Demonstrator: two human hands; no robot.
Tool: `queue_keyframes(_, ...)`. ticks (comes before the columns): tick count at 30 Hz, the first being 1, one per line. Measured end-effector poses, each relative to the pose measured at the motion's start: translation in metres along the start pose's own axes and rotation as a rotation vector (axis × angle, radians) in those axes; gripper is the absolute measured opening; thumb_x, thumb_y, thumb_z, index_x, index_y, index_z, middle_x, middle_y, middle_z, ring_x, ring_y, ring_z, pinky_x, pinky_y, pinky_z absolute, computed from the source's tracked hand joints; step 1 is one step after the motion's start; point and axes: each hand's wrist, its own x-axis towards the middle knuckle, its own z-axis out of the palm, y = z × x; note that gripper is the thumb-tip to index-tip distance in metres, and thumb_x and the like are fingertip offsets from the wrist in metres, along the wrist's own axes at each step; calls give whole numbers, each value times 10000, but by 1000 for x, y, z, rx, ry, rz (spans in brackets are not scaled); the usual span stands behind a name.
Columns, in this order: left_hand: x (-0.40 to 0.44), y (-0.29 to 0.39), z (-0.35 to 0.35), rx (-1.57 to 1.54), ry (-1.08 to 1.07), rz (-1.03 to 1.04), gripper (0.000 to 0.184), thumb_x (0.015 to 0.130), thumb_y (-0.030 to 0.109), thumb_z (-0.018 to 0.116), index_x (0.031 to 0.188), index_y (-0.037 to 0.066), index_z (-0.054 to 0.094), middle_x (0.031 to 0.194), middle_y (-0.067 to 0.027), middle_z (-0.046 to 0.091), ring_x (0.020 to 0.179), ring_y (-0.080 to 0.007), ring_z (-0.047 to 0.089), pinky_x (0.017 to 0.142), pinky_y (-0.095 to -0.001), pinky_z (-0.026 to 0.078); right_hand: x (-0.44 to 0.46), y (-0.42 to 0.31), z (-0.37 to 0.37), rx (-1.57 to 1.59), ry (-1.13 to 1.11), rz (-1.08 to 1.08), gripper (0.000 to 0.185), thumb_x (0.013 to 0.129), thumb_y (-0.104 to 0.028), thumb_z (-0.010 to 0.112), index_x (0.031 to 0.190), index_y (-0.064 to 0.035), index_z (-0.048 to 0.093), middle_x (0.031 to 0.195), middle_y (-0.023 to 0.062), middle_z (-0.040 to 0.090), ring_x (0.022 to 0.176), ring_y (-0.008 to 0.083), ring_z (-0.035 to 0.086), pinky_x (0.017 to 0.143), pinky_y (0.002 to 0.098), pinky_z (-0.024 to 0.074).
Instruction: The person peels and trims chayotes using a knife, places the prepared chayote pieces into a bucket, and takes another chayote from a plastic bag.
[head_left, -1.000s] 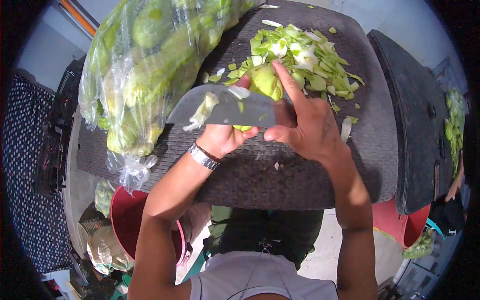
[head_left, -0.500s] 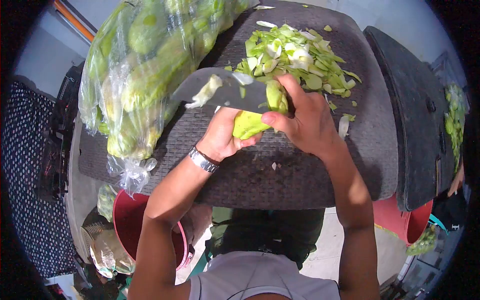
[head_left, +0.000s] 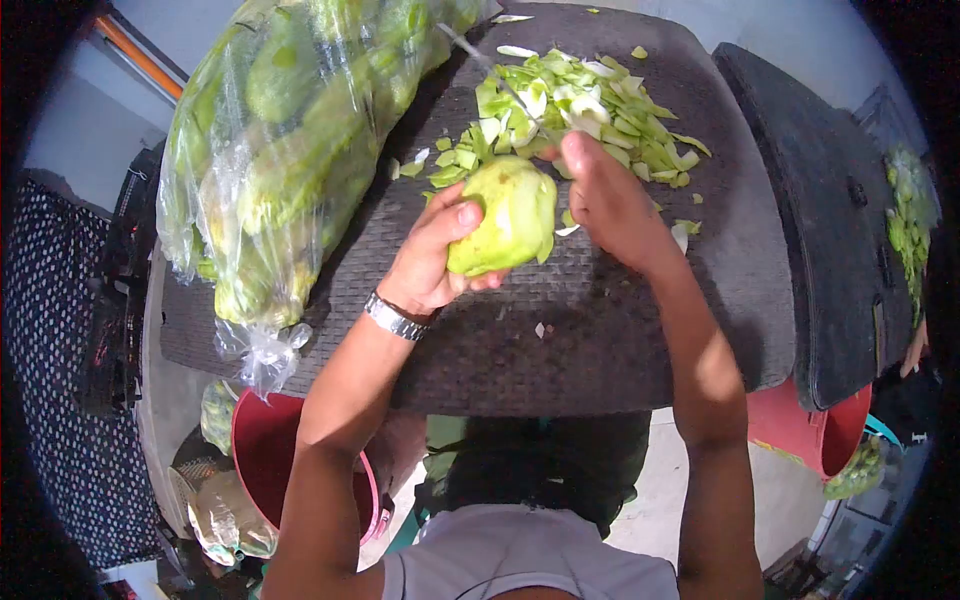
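My left hand (head_left: 430, 252), with a metal watch at the wrist, is wrapped round a pale green chayote (head_left: 508, 215). Part of the chayote's skin is cut away, and a loose flap hangs at its right side. Just right of it, my right hand (head_left: 612, 205) is closed on a knife (head_left: 515, 93). The blade shows nearly edge-on, pointing up and left over the peelings; the handle is hidden in my fingers. A pile of green and white peelings (head_left: 590, 105) lies beyond both hands on the dark woven-textured tabletop (head_left: 480, 350).
A clear plastic bag (head_left: 300, 170) full of chayotes lies along the tabletop's left side, its knotted end toward me. Below are a red bucket (head_left: 262, 455) at left and another red bucket (head_left: 815, 430) at right. A dark panel (head_left: 800, 230) stands along the right edge.
The knife has come off the chayote and turned from broadside to edge-on, tip now up and away. My right hand has moved slightly right. The chayote is turned in my left hand, showing more surface.
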Motion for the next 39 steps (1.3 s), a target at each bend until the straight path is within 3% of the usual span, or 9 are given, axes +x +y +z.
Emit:
queue_keyframes(6, 7, 13, 11, 415, 192, 188, 810, 651, 13, 959, 1327, 1, 514, 1117, -58, 678, 1041, -132, 662, 876, -301, 571, -1, 0, -5, -240, 83, 87, 800, 957, -703, 562, 1341, -2, 589, 968, 256, 717, 982, 363, 724, 887, 456, 530)
queue_keyframes(8, 9, 9, 10, 517, 231, 237, 815, 655, 7, 958, 1328, 4, 498, 1144, -47, 667, 1061, -127, 652, 875, -306, 575, -2, 3, -1, -188, 71, -59, 851, 911, -708, 634, 1387, -6, 567, 939, 263, 720, 971, 361, 736, 869, 445, 544)
queue_keyframes(11, 8, 7, 14, 624, 236, 286, 632, 692, 50, 948, 1219, 10, 601, 1096, -28, 699, 1034, -117, 659, 889, -317, 569, -10, 5, 7, -201, -8, -308, 675, 938, -476, 733, 1443, -72, 537, 814, 89, 639, 600, 132, 548, 595, 322, 467)
queue_keyframes(14, 6, 11, 16, 868, 201, 355, 360, 730, 121, 933, 1022, 37, 740, 1017, -25, 745, 972, -115, 683, 904, -340, 553, -14, 0, 12, -284, -2, -433, 859, 833, -516, 815, 1510, -101, 488, 842, 126, 657, 653, 182, 591, 644, 329, 493)
queue_keyframes(19, 2, 0, 5, 917, 197, 407, 311, 804, 176, 872, 1061, 58, 743, 1019, -13, 774, 1001, -154, 706, 1049, -370, 461, -21, -7, 12, -468, 33, -545, 944, 794, -542, 834, 1526, -83, 456, 923, 194, 693, 786, 317, 681, 752, 393, 536)
queue_keyframes(22, 1, -2, 2, 986, 248, 411, 371, 793, 191, 879, 1104, 56, 728, 1054, -15, 768, 1024, -160, 707, 1029, -369, 480, -16, 0, 16, -489, 47, -632, 928, 802, -544, 820, 1504, -57, 458, 953, 223, 702, 889, 392, 712, 816, 433, 541)
queue_keyframes(24, 2, -2, 1, 1057, 238, 396, 440, 773, 205, 892, 1141, 46, 711, 1075, -22, 758, 1018, -171, 709, 1009, -370, 499, -22, -6, 12, -479, -51, -458, 880, 818, -531, 804, 1468, -36, 478, 965, 241, 702, 941, 424, 716, 843, 454, 536)
queue_keyframes(33, -1, 3, 16, 1148, 299, 493, 664, 607, 228, 945, 1191, 57, 680, 1085, -76, 737, 973, -237, 723, 890, -361, 569, -9, 0, 6, -282, -111, -411, 692, 866, -625, 725, 1215, -39, 607, 788, 220, 681, 771, 393, 729, 702, 467, 562)
queue_keyframes(39, 1, 8, 17, 1365, 273, 554, 673, 583, 228, 967, 1172, 68, 684, 1084, -115, 748, 966, -281, 747, 872, -365, 581, -5, 5, 2, -261, -87, -383, 588, 935, -582, 677, 1196, -57, 638, 805, 186, 682, 768, 280, 710, 725, 399, 547)
